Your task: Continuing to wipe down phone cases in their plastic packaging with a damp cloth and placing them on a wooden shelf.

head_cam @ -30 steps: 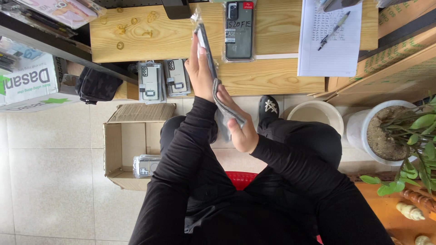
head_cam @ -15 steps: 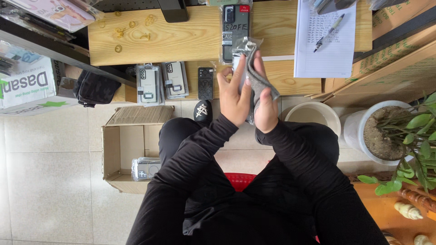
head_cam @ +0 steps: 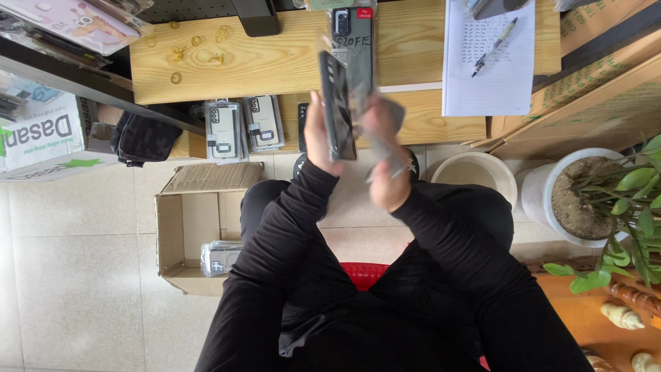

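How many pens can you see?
1: a pen lying on the written sheet at the desk's right end. Others may be hidden under the packets.

Both arms in black sleeves are bent and raised in front. Left hand (head_cam: 322,138) is upright with fingers closed in a grip, right hand (head_cam: 385,155) is blurry, fingers curled too.

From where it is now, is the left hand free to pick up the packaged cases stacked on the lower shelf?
Probably not yet: the left hand is gripping a dark phone case. The packaged cases lie just to its left with nothing between, so the path itself looks open.
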